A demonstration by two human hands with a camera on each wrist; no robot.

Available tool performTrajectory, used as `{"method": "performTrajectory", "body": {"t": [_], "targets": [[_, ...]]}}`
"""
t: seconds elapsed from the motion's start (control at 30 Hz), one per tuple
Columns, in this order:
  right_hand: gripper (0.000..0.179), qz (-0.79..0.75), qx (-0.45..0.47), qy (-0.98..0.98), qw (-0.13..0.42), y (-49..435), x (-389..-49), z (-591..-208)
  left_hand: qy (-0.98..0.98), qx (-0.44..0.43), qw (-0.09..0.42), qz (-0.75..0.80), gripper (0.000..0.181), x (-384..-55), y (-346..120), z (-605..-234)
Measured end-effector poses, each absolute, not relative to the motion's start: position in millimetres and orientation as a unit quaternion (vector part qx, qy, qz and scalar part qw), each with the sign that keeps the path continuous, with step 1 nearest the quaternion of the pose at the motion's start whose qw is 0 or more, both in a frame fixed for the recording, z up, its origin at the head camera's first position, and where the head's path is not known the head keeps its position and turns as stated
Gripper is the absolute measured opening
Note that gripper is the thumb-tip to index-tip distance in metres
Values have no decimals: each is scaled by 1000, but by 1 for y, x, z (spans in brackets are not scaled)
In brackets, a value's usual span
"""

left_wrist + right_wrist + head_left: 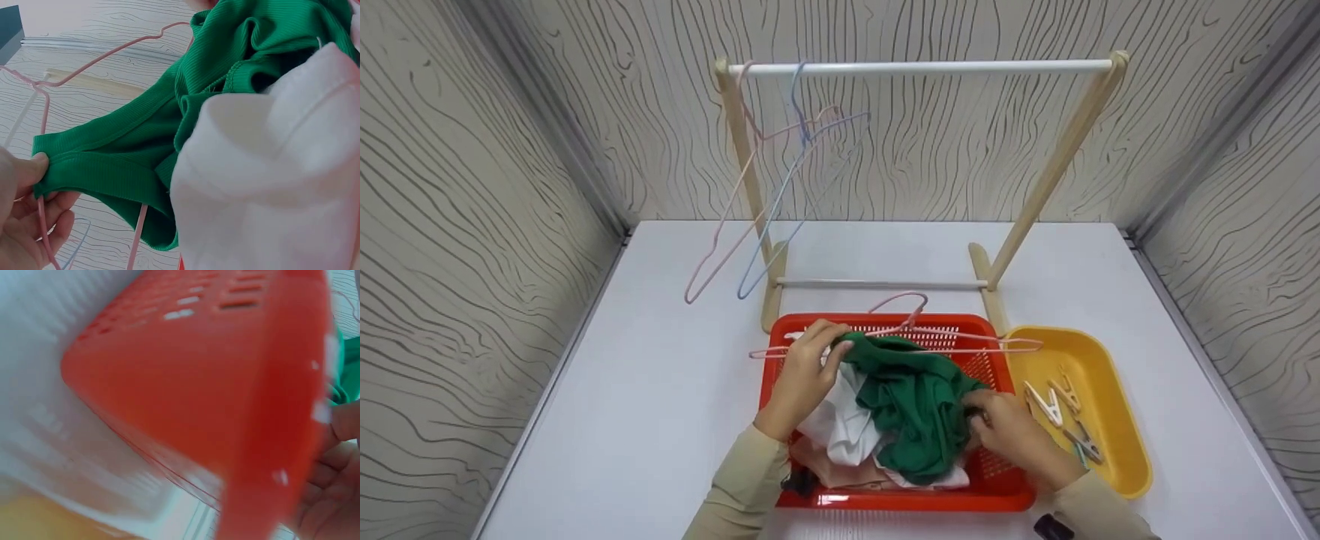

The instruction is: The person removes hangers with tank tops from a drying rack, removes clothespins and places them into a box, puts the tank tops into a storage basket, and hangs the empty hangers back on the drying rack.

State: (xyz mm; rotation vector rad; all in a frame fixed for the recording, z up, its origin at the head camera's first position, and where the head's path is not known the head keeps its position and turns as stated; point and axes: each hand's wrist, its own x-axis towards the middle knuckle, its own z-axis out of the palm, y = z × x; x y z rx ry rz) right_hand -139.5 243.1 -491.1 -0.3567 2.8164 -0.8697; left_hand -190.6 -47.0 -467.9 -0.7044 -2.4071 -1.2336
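Observation:
A green ribbed top (919,405) is bunched over the red basket (900,501), raised at its upper left edge. My left hand (808,371) pinches that edge between thumb and fingers. In the left wrist view the band of the top (107,174) lies over one arm of a pink hanger (107,54), whose wire runs past my left fingers. In the head view this pink hanger (910,324) lies across the basket's far rim, hook pointing away. My right hand (1014,429) grips the top's right side with curled fingers; the basket wall partly hides it in the right wrist view.
White cloth (840,424) and pinkish cloth (832,469) lie in the basket. On the right, a yellow tray (1132,457) holds several clothespins (1046,405). Behind stands a wooden rack with a white rod (922,67), carrying a pink hanger (720,232) and a blue hanger (780,214) at its left end.

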Motion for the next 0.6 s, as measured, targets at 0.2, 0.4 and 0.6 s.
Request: {"method": "performTrajectory", "body": {"t": [0.2, 0.4, 0.6], "targets": [[16, -280, -77, 957, 23, 240, -135, -476, -854, -240, 153, -435, 24, -190, -47, -465], [19, -279, -133, 933, -183, 241, -133, -470, -854, -247, 152, -432, 23, -190, -46, -465], [28, -282, -186, 878, -339, 251, -140, -465, -851, -265, 164, -422, 24, -190, -45, -466]]}}
